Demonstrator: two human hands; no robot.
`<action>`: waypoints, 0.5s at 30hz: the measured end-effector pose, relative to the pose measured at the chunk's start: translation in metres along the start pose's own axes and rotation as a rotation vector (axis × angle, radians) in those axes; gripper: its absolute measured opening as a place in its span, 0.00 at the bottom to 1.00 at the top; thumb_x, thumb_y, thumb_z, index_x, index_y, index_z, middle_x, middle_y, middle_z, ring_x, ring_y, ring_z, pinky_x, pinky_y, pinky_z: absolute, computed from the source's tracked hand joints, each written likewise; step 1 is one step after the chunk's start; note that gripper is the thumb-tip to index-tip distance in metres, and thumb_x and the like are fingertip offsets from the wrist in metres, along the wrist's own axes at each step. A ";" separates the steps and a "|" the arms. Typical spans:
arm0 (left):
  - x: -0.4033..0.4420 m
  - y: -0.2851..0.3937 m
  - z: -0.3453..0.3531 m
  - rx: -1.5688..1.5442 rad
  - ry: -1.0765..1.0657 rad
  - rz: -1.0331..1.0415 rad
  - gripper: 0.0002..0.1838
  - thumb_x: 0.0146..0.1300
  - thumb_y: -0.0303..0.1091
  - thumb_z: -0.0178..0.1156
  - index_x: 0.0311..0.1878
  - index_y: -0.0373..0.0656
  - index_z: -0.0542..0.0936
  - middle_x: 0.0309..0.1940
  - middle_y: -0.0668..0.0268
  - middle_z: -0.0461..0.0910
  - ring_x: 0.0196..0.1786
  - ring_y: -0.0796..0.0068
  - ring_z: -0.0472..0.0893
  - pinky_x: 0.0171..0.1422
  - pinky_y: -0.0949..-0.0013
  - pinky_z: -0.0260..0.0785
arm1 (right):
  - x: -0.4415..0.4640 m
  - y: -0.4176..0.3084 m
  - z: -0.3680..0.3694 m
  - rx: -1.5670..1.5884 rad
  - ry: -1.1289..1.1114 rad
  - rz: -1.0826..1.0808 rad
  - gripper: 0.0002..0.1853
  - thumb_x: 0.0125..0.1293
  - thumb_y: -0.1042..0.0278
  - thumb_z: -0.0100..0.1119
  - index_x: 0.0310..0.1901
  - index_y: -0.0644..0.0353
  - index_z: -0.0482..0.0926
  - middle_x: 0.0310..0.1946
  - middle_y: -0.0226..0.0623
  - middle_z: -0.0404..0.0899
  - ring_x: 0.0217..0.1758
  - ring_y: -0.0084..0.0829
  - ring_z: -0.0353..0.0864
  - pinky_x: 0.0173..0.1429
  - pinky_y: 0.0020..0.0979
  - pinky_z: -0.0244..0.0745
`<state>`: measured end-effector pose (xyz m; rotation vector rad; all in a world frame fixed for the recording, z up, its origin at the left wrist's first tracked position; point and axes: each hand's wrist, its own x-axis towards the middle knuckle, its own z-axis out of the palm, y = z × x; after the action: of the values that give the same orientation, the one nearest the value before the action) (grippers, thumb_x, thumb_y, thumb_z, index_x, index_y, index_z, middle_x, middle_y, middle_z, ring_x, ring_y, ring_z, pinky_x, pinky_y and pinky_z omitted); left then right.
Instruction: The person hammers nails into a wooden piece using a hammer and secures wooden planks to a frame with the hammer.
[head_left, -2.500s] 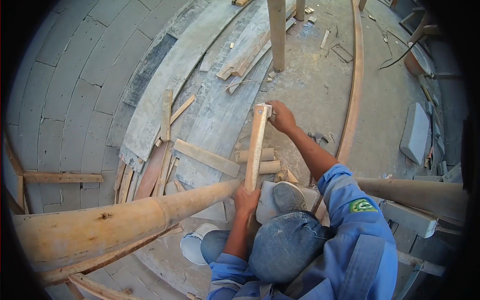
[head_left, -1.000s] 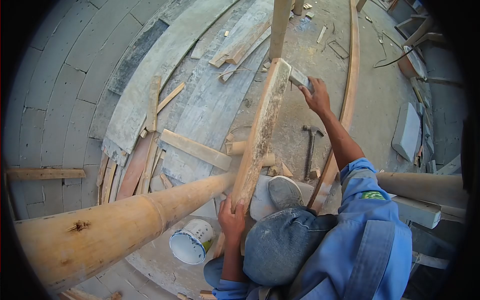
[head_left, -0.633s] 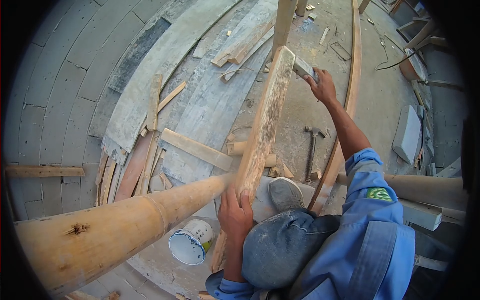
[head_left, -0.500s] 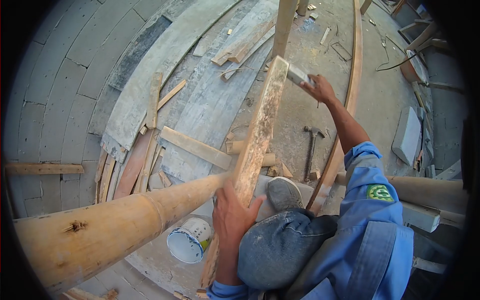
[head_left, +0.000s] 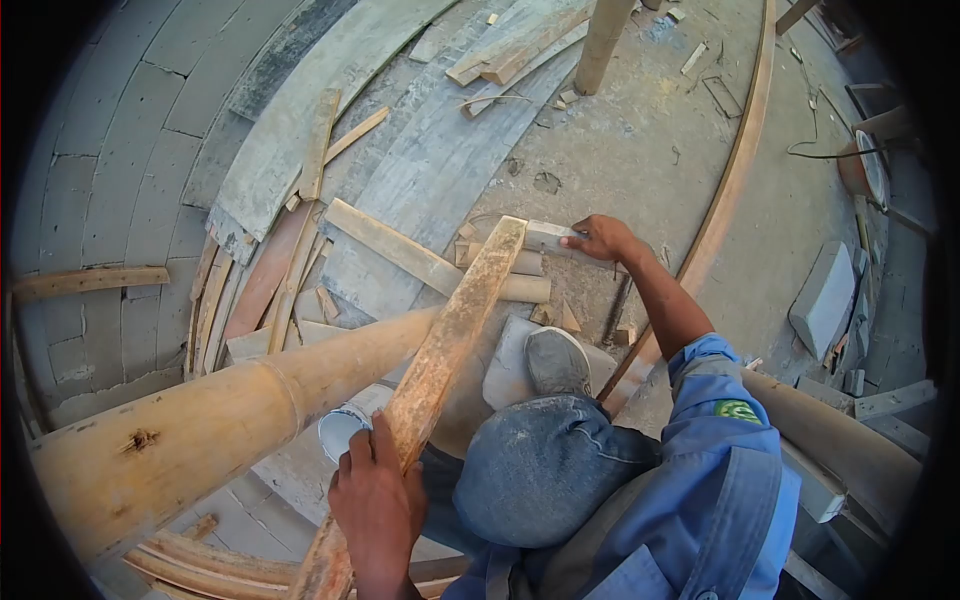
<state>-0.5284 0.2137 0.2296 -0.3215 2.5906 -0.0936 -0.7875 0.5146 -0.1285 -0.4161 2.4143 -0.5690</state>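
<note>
My left hand (head_left: 378, 505) is wrapped around the lower part of a long, stained wooden beam (head_left: 458, 322), which slopes up and away from me. At the beam's far end, my right hand (head_left: 605, 240) grips a short pale rectangular block (head_left: 552, 234); whether it is wood or something else I cannot tell. The block's tip is at the beam's end face. A thick bamboo pole (head_left: 230, 415) passes beside the beam on the left. Below my right forearm lies a hammer (head_left: 617, 308), its head hidden by the arm.
A white paint bucket (head_left: 345, 425) stands under the beam, partly covered. Wood offcuts (head_left: 390, 240) and grey boards (head_left: 420, 215) lie to the left. A long timber strip (head_left: 735, 170) runs along the right, with a pale block (head_left: 825, 290) beyond it. An upright post (head_left: 605, 45) stands ahead.
The beam's far end and my right hand with the block have come down and nearer. My left hand has shifted left and down along the beam.
</note>
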 end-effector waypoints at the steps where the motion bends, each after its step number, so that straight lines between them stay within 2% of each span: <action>1: -0.003 0.008 -0.013 0.041 0.029 0.023 0.38 0.52 0.35 0.72 0.67 0.36 0.70 0.47 0.56 0.77 0.49 0.55 0.81 0.50 0.56 0.76 | -0.002 -0.003 0.006 0.013 -0.010 0.000 0.34 0.63 0.32 0.58 0.50 0.59 0.86 0.43 0.55 0.85 0.49 0.52 0.85 0.55 0.46 0.77; 2: -0.005 0.018 -0.028 0.129 0.009 0.044 0.32 0.57 0.34 0.67 0.65 0.36 0.72 0.47 0.56 0.76 0.49 0.56 0.80 0.53 0.59 0.74 | -0.003 -0.004 0.007 0.054 -0.069 0.029 0.34 0.64 0.32 0.57 0.50 0.60 0.86 0.45 0.56 0.85 0.51 0.53 0.84 0.56 0.45 0.77; 5: -0.003 0.045 -0.058 0.358 0.061 0.098 0.33 0.56 0.34 0.70 0.65 0.38 0.71 0.54 0.53 0.75 0.52 0.55 0.79 0.56 0.58 0.73 | -0.002 0.004 0.018 0.222 -0.165 0.039 0.34 0.64 0.33 0.57 0.52 0.60 0.85 0.46 0.55 0.85 0.52 0.52 0.84 0.58 0.43 0.76; 6: 0.001 0.052 -0.070 0.397 0.036 0.107 0.31 0.58 0.33 0.68 0.64 0.37 0.72 0.55 0.53 0.75 0.54 0.56 0.79 0.57 0.59 0.73 | -0.005 0.009 0.021 0.255 -0.149 0.032 0.33 0.66 0.34 0.56 0.51 0.60 0.85 0.44 0.54 0.85 0.49 0.49 0.85 0.55 0.43 0.77; 8: 0.012 0.056 -0.079 0.466 0.099 0.174 0.26 0.61 0.32 0.63 0.63 0.37 0.73 0.50 0.54 0.76 0.50 0.58 0.79 0.54 0.60 0.74 | -0.007 0.017 0.031 0.327 -0.112 0.014 0.31 0.69 0.35 0.54 0.49 0.60 0.86 0.39 0.52 0.86 0.43 0.44 0.86 0.50 0.43 0.77; 10: 0.022 0.064 -0.084 0.520 0.213 0.275 0.20 0.65 0.30 0.55 0.60 0.37 0.76 0.45 0.56 0.77 0.46 0.62 0.80 0.50 0.61 0.73 | -0.002 0.034 0.042 0.319 -0.085 0.031 0.31 0.69 0.35 0.54 0.51 0.59 0.85 0.41 0.52 0.86 0.44 0.44 0.86 0.52 0.43 0.77; 13: 0.038 0.088 -0.086 0.522 0.207 0.303 0.21 0.63 0.30 0.58 0.60 0.36 0.76 0.40 0.58 0.79 0.42 0.62 0.81 0.49 0.62 0.73 | 0.005 0.055 0.048 0.369 -0.087 0.070 0.31 0.68 0.35 0.54 0.53 0.57 0.85 0.44 0.52 0.86 0.49 0.46 0.86 0.55 0.43 0.77; 15: 0.039 0.092 -0.089 0.333 0.273 0.375 0.22 0.63 0.33 0.60 0.60 0.35 0.77 0.39 0.59 0.81 0.41 0.61 0.82 0.51 0.63 0.74 | 0.002 0.058 0.049 0.313 -0.040 0.121 0.32 0.67 0.34 0.55 0.55 0.56 0.84 0.47 0.52 0.85 0.52 0.49 0.85 0.58 0.44 0.77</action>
<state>-0.6261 0.2936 0.2752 0.3188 2.7901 -0.4544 -0.7676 0.5489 -0.1929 -0.1459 2.2432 -0.8580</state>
